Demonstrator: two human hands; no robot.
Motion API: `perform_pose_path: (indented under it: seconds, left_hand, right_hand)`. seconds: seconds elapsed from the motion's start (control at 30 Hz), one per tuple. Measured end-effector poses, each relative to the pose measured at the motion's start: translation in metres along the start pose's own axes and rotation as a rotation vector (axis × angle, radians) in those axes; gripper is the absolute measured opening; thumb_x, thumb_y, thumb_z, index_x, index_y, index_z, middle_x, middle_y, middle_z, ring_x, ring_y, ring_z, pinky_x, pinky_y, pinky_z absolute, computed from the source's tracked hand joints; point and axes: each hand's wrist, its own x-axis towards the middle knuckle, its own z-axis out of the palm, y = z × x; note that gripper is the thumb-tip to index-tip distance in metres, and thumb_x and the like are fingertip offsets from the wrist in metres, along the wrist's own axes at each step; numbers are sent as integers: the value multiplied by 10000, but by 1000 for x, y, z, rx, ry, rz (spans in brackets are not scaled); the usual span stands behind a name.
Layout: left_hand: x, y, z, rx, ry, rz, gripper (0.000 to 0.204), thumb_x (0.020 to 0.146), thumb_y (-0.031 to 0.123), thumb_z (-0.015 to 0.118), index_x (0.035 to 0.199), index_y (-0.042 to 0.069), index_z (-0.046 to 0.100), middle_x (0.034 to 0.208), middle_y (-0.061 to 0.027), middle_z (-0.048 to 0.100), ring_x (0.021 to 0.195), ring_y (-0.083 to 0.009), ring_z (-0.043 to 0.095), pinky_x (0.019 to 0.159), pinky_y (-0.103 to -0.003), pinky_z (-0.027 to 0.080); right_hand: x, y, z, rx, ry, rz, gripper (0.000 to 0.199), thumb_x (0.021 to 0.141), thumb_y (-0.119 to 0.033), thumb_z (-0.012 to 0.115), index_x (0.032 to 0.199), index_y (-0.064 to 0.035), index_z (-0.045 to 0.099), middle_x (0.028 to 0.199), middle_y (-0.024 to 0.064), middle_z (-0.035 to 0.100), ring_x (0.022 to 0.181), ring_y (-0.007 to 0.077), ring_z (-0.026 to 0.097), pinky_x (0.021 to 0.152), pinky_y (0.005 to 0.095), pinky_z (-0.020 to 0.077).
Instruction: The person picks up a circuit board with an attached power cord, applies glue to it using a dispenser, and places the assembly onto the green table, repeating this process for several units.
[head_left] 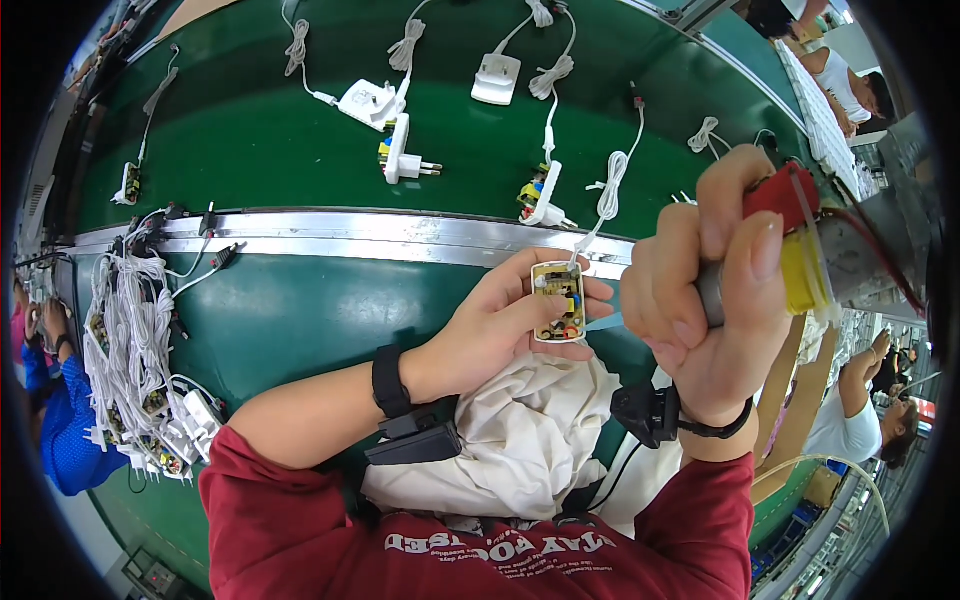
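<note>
Left hand, centre of frame, clamped on the open white adapter case: thumb across the board, fingers underneath, component side up. Case is in mid-frame, above the cream cloth. Best to hold it level and shift the thumb toward the rim, since it covers part of the components and probably loads them. White cable leaves the case's top edge, running to upper centre-right; leave it slack so it doesn't tug the board. Light-blue sliver just right of the case; can't tell if it's part of the tool. Right hand, right of centre, wrapped around the grey tool with red and yellow parts; working end unclear. Steady that wrist, approach slowly, and stay clear of the left fingertips behind the case's right edge.
</note>
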Motion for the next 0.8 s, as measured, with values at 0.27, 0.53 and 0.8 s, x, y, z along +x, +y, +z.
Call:
perform_pose_path:
  seconds: [0.27, 0.53, 0.8]
  left_hand:
    - [3, 2, 2, -104, -64, -11, 369, 955, 136, 392, 1307, 56, 314, 1280, -136, 456, 1170, -227, 496, 929, -434, 476]
    - [4, -1, 0, -207, -192, -24, 401, 972, 199, 367, 1334, 47, 285, 1296, -110, 438, 1157, -220, 502, 984, -435, 431]
    - [7, 0, -1, -201, -169, -54, 402, 965, 188, 389, 1329, 44, 300, 1269, -101, 455, 1124, -215, 519, 983, -414, 428]
  right_hand:
    - [0, -3, 1, -20, -48, 4, 360, 955, -443, 375, 908, -88, 334, 468, -31, 335, 342, 60, 290, 344, 216, 252]
    - [0, -4, 1, -32, -91, 9, 370, 950, -452, 383, 914, -87, 334, 475, -29, 341, 351, 59, 300, 352, 215, 259]
    - [0, 2, -3, -31, -83, -1, 372, 947, -440, 399, 940, -73, 338, 464, -30, 333, 344, 59, 290, 351, 212, 249]
